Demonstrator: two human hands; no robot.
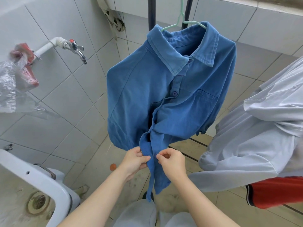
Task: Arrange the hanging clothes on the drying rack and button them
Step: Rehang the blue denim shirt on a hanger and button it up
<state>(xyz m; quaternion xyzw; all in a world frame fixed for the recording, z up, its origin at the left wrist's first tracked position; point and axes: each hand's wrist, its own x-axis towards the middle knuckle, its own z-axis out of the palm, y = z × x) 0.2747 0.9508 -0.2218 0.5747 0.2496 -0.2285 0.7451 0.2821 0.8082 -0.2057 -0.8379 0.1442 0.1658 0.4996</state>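
The blue shirt [147, 89] hangs on a green hanger [180, 22] in front of the rack's dark poles [150, 12], with 1 chest button [175, 93] fastened. Low on the open front, the left grip [136, 159] pinches the placket edge. Just beside it, the right grip [172, 159] pinches a button [155, 155]. A white garment [262, 136] hangs to the right.

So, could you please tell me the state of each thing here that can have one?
shirt: on hanger, front open below chest button.
chest button: fastened.
lower button: unfastened, pinched by right hand.
left hand: pinching the shirt's front edge.
hanger: hung up, carrying shirt.
tap: no water running.
sink: no standing water, drain unplugged.
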